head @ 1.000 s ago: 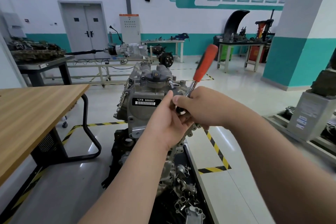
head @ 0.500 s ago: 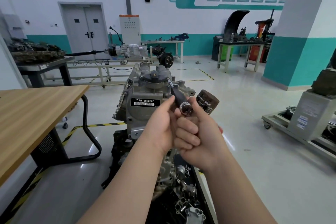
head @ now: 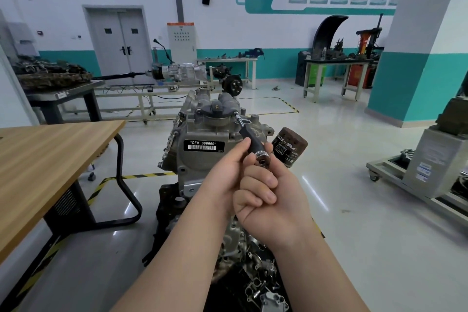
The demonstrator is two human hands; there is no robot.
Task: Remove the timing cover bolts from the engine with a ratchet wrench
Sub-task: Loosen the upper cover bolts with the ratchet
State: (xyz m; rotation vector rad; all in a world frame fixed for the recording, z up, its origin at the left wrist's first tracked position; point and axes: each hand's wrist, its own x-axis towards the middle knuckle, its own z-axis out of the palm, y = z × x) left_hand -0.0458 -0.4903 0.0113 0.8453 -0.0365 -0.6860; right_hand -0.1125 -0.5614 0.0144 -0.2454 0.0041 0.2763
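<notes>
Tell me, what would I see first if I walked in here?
A big silver engine stands in the middle, with a black-and-white label on its front. The left hand and right hand hold a ratchet wrench to its top. A rusty oil filter sits just right of them.

My right hand (head: pixel 268 200) swallows the handle of the wrench (head: pixel 253 143), can't see it at all. The bolt at its tip is too tiny to make out. My forearms (head: pixel 177 248) cover the lower half of the engine (head: pixel 202 134), and the bench (head: pixel 50 154) runs off the left edge.

Bare forearms, a bare left hand (head: pixel 222 178) and a bare right hand (head: pixel 274 206), fingernails short and plain.
</notes>
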